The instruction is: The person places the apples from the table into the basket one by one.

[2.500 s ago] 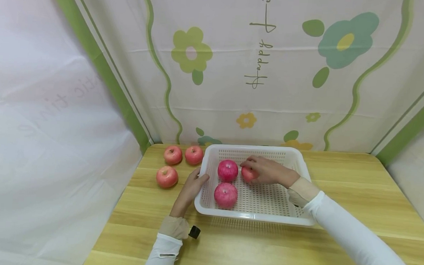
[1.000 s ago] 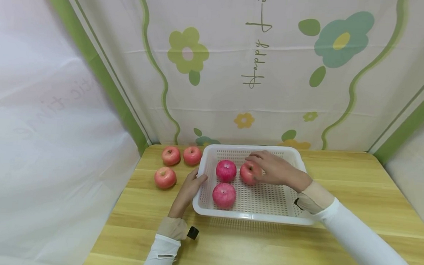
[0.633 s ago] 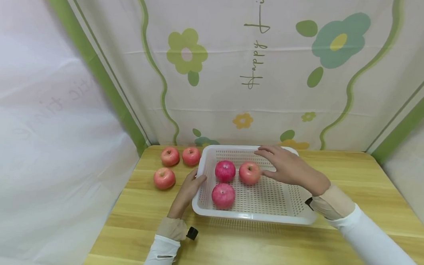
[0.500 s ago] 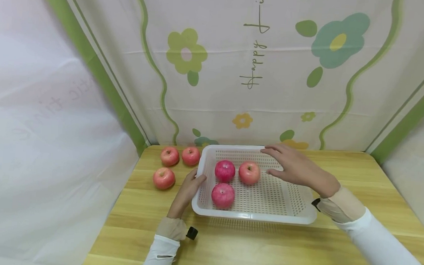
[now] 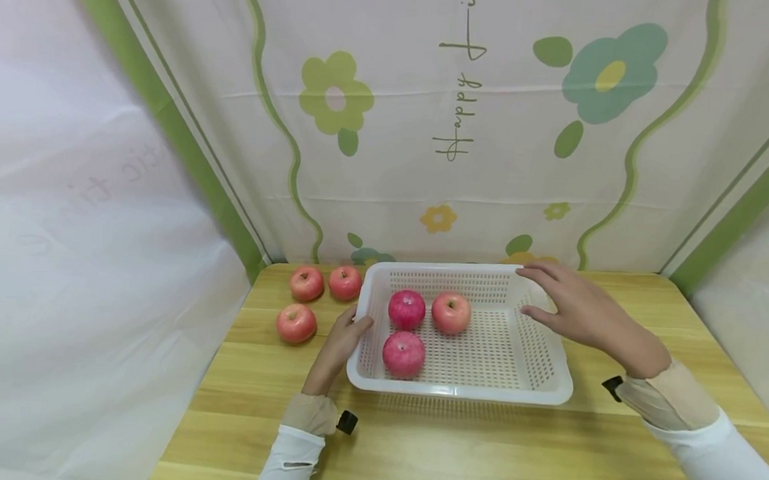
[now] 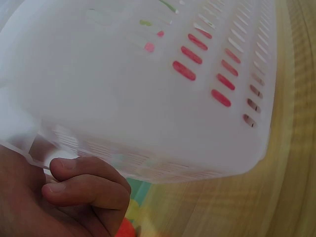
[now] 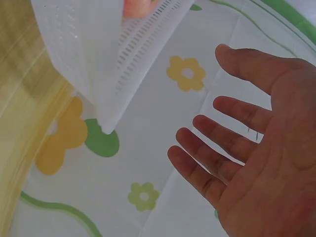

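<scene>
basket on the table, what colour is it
The basket is white, pierced with many small holes; it shows best in the head view.

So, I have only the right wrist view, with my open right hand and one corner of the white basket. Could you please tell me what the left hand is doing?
Observer: The left hand grips the left end of the white basket, thumb over the rim.

Operator: Thank you. How many fruits are lying inside?

Observer: Three: two deep pink fruits and one paler apple.

Operator: And is there any fruit outside?

Observer: Yes, three red apples on the table, left of the basket.
</scene>
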{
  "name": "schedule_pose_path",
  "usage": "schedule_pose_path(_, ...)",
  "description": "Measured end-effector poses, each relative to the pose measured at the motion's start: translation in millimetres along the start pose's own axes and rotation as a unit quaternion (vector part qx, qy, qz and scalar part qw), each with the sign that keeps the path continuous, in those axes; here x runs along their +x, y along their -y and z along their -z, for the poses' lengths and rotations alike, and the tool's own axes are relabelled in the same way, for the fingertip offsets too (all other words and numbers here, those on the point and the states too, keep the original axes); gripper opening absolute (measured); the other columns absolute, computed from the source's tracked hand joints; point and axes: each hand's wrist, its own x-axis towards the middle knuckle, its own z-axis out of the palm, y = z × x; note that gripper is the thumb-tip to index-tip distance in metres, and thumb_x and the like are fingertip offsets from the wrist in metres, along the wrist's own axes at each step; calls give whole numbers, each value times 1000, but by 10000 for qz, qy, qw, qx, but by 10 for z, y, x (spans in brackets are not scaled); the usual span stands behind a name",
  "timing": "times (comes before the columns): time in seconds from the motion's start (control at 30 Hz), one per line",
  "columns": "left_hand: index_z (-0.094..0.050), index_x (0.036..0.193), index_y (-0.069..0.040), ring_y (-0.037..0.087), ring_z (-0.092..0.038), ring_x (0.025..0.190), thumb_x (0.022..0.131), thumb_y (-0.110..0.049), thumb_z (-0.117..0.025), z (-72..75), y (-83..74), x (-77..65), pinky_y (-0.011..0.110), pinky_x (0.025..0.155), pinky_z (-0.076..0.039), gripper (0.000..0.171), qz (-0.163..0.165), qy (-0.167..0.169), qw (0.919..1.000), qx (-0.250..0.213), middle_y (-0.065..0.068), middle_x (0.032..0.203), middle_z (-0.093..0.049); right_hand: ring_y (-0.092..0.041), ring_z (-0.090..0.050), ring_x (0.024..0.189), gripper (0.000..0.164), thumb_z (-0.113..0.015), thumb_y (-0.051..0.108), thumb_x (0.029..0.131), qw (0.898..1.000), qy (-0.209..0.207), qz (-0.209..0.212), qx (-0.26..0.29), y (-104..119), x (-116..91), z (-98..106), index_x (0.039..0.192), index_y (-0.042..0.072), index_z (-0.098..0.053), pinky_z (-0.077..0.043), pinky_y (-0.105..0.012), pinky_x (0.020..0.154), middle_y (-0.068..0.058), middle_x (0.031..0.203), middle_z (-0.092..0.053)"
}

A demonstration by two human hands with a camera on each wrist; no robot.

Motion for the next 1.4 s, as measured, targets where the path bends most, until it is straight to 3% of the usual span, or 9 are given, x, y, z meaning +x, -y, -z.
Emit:
schedule_pose_path(0.23, -38, 143, 2, 45, -58, 105, 100, -17, -46, -9, 0, 0, 54, 82, -52, 48, 16, 11, 10000, -49, 35, 125, -53, -39, -45, 121, 61, -70, 34, 86, 9961, 32, -873, 95, -33, -193, 28, 137, 6, -50, -44, -60, 89, -17, 135, -50)
schedule_pose_path(0.47, -40, 141, 2, 44, -59, 104, 99, -16, -47, -23, 1, 14, 49, 78, -55, 46, 13, 23, 10000, -25, 34, 125, -54, -36, -51, 110, 65, -58, 47, 93, 9799, -65, -1926, 508, -16, -385, -61, 141, 7, -43, -48, -58, 75, -18, 137, -47)
schedule_pose_path(0.6, -41, 140, 1, 44, -59, 104, 99, -17, -47, -29, -2, 22, 47, 77, -56, 45, 12, 15, 10000, 5, 34, 125, -53, -40, -51, 110, 71, -53, 52, 94, 9693, -93, -2308, 843, -19, -449, -150, 143, 2, -40, -47, -60, 75, -22, 136, -47)
schedule_pose_path(0.83, -42, 139, 1, 44, -59, 103, 99, -16, -47, -41, 0, 26, 46, 75, -56, 44, -8, 18, 10000, -62, 34, 123, -54, -44, -52, 105, 79, -49, 54, 95, 9561, 49, -2665, 1221, -16, -523, -334, 144, -7, -34, -49, -58, 72, -29, 131, -46)
schedule_pose_path(1.0, -42, 140, 2, 43, -60, 102, 99, -16, -47, -38, 28, 43, 47, 76, -56, 45, 0, 3, 10000, -23, 34, 123, -54, -41, -55, 97, 82, -49, 54, 95, 9472, 46, -2860, 1449, 25, -563, -489, 143, -11, -31, -53, -49, 65, -31, 127, -47)
schedule_pose_path(1.2, -40, 143, -2, 42, -60, 102, 99, -20, -48, -13, 262, 169, 50, 76, -55, 48, 25, -72, 9999, -122, 32, 125, -54, -33, -57, 87, 80, -55, 47, 95, 9383, -92, -2940, 1818, 50, -585, -659, 144, -11, -29, -53, -31, 52, -27, 117, -47)
schedule_pose_path(1.4, -45, 141, -8, 33, -64, 95, 97, -28, -50, -18, 372, 216, 41, 69, -57, 48, -43, -330, 9994, 15, 26, 118, -60, -27, -63, 77, 74, -59, 37, 95, 9184, -53, -3165, 2372, 62, -568, -724, 146, -6, -27, -54, -28, 48, -25, 110, -53)
